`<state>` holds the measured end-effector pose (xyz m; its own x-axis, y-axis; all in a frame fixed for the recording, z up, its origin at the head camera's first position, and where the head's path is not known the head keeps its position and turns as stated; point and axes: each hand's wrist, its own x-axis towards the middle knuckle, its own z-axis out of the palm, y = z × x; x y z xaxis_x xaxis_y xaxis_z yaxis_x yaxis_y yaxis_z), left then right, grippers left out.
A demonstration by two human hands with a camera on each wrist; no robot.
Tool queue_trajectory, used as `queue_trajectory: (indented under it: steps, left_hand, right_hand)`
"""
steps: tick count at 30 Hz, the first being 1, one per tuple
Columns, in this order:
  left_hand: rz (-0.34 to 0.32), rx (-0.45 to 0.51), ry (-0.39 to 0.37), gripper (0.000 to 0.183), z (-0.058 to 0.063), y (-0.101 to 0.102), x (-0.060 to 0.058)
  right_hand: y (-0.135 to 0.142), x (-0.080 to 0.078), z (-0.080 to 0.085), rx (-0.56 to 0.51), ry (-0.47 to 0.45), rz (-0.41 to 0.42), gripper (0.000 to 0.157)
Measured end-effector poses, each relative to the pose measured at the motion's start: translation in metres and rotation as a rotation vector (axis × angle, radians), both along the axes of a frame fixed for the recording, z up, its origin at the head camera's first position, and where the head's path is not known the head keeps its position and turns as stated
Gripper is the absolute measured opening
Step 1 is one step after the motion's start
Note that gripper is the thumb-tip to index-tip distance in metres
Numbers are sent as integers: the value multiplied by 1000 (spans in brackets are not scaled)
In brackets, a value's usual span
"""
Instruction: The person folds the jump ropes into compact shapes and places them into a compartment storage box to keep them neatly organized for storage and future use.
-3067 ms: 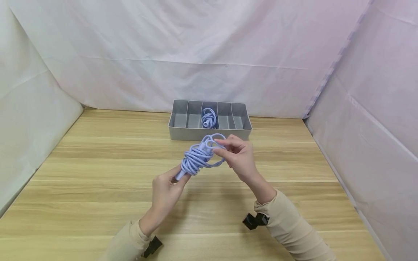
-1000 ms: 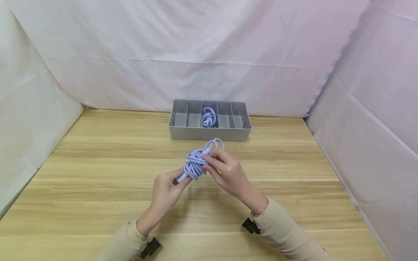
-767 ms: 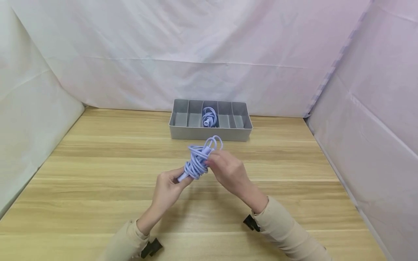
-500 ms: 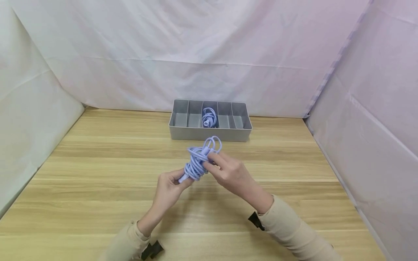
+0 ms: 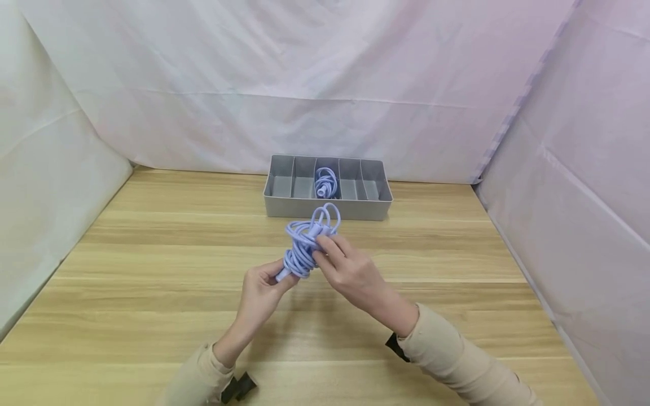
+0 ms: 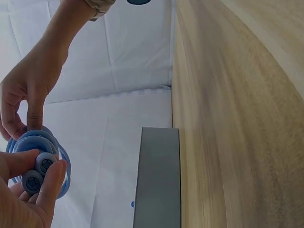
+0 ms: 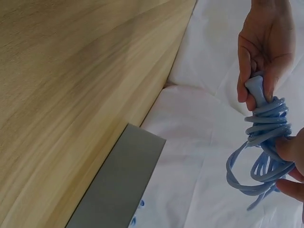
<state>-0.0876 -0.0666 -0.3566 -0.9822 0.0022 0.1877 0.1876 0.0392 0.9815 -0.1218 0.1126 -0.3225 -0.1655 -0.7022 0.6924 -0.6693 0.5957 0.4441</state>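
Note:
A lavender-blue jump rope (image 5: 298,259), its cord wound round its two handles, is held above the table in front of the tray. My left hand (image 5: 260,296) pinches the near handle ends between thumb and fingers; both round end caps show in the left wrist view (image 6: 45,164). Fingers of my right hand (image 5: 352,276) grip the coils near the far end of the handles. Beyond them, loose loops of cord stick out toward the tray. In the right wrist view the jump rope (image 7: 268,126) hangs between both hands, with wide loops near the right fingers.
A grey tray (image 5: 327,208) with several compartments stands at the back of the wooden table (image 5: 152,254). Its middle compartment holds another coiled lavender-blue rope (image 5: 325,185) with a handle. White cloth walls (image 5: 244,67) enclose the back and sides.
My right hand has gone from pinching a loop at the far end to gripping the coils nearer the left hand. The far loops now point more upward. My left hand has hardly moved.

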Motion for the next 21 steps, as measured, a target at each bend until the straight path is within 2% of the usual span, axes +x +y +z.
queue_trajectory:
  steps: [7, 14, 21]
  left_hand:
    - [3, 52, -65, 26, -2, 2, -2]
    - [12, 57, -21, 28, -3, 0, -7]
    - [8, 87, 14, 28, -6, -3, -10]
  right_hand:
    - [-5, -3, -3, 4, -124, -35, 26]
    - [-12, -6, -8, -114, -254, 8, 26]
    - [-23, -9, -11, -245, -280, 45, 27]
